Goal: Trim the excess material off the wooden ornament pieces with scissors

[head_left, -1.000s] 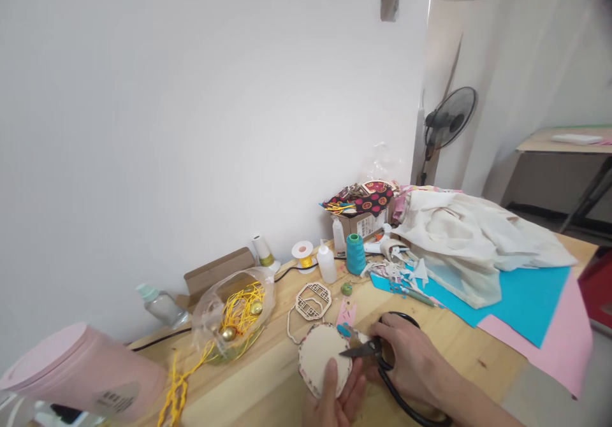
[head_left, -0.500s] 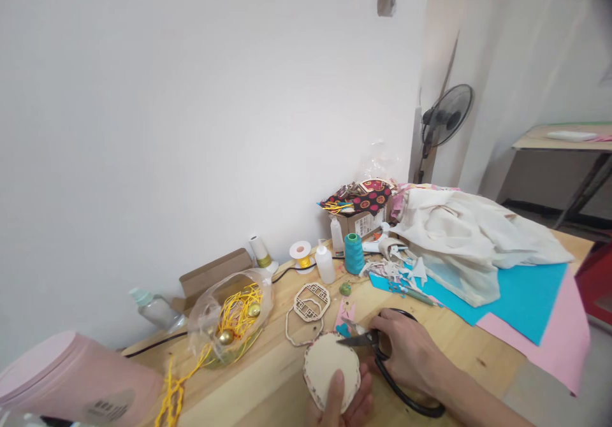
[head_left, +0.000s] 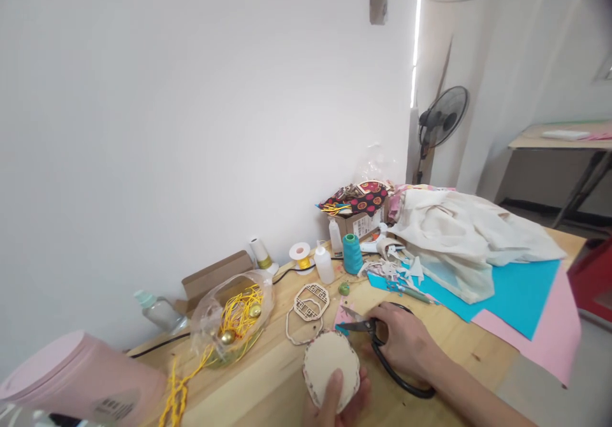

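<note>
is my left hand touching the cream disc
Touching. The head view shows your left hand with its thumb lying over the cream disc, overlapping its face.

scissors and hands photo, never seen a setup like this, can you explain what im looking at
No machine here: these are a person's bare hands, seen by a camera worn on the head, looking forward and down. The left hand holds a pale scalloped disc. The right hand holds black-handled scissors, blades apart. On the wooden table lie a cut-out lattice piece, a teal thread cone, a white squeeze bottle and a clear bag of yellow cords.
</note>
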Available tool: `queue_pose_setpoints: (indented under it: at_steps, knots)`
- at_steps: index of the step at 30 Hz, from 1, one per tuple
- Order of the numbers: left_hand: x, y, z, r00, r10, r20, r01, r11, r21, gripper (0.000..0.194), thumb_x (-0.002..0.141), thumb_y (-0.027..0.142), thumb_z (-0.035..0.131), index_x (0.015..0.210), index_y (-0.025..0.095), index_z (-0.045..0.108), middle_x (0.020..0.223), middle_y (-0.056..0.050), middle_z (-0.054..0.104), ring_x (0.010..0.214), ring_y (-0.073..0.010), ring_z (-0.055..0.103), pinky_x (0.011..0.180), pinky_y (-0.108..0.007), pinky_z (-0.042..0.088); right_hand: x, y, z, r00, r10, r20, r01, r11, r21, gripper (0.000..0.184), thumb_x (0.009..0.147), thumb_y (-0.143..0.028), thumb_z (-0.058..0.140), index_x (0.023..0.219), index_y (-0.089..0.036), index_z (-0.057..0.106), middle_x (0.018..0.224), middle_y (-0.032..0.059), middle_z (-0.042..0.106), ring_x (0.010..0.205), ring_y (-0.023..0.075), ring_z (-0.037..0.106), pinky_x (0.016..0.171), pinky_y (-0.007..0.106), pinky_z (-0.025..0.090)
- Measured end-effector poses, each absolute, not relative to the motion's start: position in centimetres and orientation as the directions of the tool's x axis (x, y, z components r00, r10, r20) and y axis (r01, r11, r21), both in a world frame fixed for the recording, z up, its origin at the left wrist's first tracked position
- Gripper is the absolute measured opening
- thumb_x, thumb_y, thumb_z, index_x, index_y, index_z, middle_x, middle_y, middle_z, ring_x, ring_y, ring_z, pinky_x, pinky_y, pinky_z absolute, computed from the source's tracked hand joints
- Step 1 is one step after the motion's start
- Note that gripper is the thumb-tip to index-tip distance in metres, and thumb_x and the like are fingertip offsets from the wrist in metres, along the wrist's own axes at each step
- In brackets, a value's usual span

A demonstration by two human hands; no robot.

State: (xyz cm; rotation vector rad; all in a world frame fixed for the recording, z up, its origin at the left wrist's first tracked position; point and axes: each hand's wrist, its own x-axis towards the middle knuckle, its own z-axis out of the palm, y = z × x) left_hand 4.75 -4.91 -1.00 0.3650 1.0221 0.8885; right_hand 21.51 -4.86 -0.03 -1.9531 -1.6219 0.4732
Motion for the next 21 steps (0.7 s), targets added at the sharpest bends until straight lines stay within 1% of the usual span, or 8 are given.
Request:
queue_pose_setpoints:
  at_steps: [3, 6, 8, 10, 12, 15, 18, 21]
  knots:
    - [4.9, -4.8, -0.8, 0.184, 0.799, -0.572, -0.457, 0.585, 0.67, 0.037, 0.047, 0.016, 0.077, 0.077, 0.008, 0.057, 0.063, -0.014, 0.071, 0.057, -0.0223, 0.066, 0.051, -0.026, 0.053, 21.4, -5.1, 0.6, 0.239, 0.965, 0.105, 0.633, -0.073, -0.771, 0.027, 0.063, -0.031, 0.058, 0.088, -0.022, 0.061, 0.079, 0.0013, 0.06, 0.07, 0.0175, 0.052, 0.062, 0.026, 0.037]
    - [5.1, -4.9, -0.7, 0.183, 0.815, -0.55, -0.415, 0.571, 0.708, 0.045, 0.045, 0.019, 0.078, 0.084, 0.008, 0.059, 0.058, -0.009, 0.069, 0.052, -0.0215, 0.064, 0.044, -0.026, 0.051, 20.4, -5.3, 1.7, 0.157, 0.981, 0.113, 0.425, 0.036, -0.905, 0.02, 0.067, -0.029, 0.054, 0.084, -0.021, 0.06, 0.066, -0.0019, 0.055, 0.061, 0.0145, 0.048, 0.057, 0.024, 0.036]
    - [4.9, -5.1, -0.9, 0.198, 0.833, -0.517, -0.388, 0.551, 0.739, 0.052, 0.044, 0.018, 0.078, 0.092, 0.01, 0.059, 0.055, -0.006, 0.067, 0.049, -0.0202, 0.062, 0.04, -0.025, 0.048, 19.6, -5.4, 2.5, 0.09, 0.99, 0.109, 0.251, 0.084, -0.964, 0.014, 0.066, -0.024, 0.054, 0.078, -0.019, 0.06, 0.063, -0.0031, 0.053, 0.06, 0.0129, 0.046, 0.055, 0.023, 0.035]
    - [4.4, -5.4, -1.0, 0.228, 0.843, -0.488, -0.385, 0.538, 0.75, 0.059, 0.043, 0.016, 0.078, 0.099, 0.012, 0.059, 0.055, -0.004, 0.066, 0.047, -0.0184, 0.061, 0.041, -0.025, 0.048, 19.0, -5.4, 2.9, 0.06, 0.996, 0.069, 0.086, 0.064, -0.994, 0.014, 0.061, -0.021, 0.056, 0.074, -0.018, 0.059, 0.061, -0.004, 0.051, 0.058, 0.0114, 0.045, 0.053, 0.022, 0.034]
    - [4.0, -5.7, -1.0, 0.281, 0.833, -0.477, -0.407, 0.554, 0.727, 0.062, 0.044, 0.016, 0.078, 0.103, 0.015, 0.058, 0.054, -0.003, 0.065, 0.045, -0.017, 0.059, 0.043, -0.026, 0.048, 18.7, -5.2, 2.8, 0.053, 0.999, 0.009, -0.054, 0.011, -0.998, 0.02, 0.056, -0.022, 0.06, 0.076, -0.017, 0.058, 0.058, -0.0051, 0.048, 0.055, 0.0103, 0.044, 0.051, 0.021, 0.033]
    - [3.9, -5.9, -1.0, 0.371, 0.82, -0.436, -0.481, 0.571, 0.665, 0.061, 0.045, 0.024, 0.079, 0.103, 0.019, 0.059, 0.052, -0.001, 0.063, 0.041, -0.014, 0.054, 0.042, -0.027, 0.047, 18.5, -4.9, 2.1, 0.077, 0.996, -0.051, -0.23, -0.032, -0.973, 0.029, 0.052, -0.026, 0.066, 0.078, -0.017, 0.057, 0.055, -0.0066, 0.044, 0.051, 0.0086, 0.041, 0.048, 0.021, 0.031]
    - [4.9, -5.8, -1.2, 0.353, 0.855, -0.379, -0.567, 0.518, 0.641, 0.053, 0.041, 0.028, 0.081, 0.09, 0.017, 0.064, 0.054, -0.002, 0.064, 0.04, -0.0113, 0.051, 0.041, -0.025, 0.045, 17.9, -4.8, 1.3, 0.157, 0.986, -0.049, -0.291, -0.002, -0.957, 0.031, 0.052, -0.027, 0.066, 0.08, -0.017, 0.055, 0.054, -0.007, 0.042, 0.05, 0.0079, 0.04, 0.047, 0.02, 0.03]
    - [5.9, -5.5, -1.4, 0.27, 0.868, -0.416, -0.57, 0.492, 0.658, 0.033, 0.044, 0.025, 0.08, 0.071, 0.014, 0.064, 0.054, -0.003, 0.065, 0.043, -0.0118, 0.054, 0.044, -0.023, 0.044, 17.4, -5.0, 1.3, 0.193, 0.981, -0.001, -0.173, 0.033, -0.984, 0.025, 0.058, -0.025, 0.061, 0.081, -0.017, 0.053, 0.058, -0.0051, 0.045, 0.054, 0.0102, 0.043, 0.051, 0.022, 0.034]
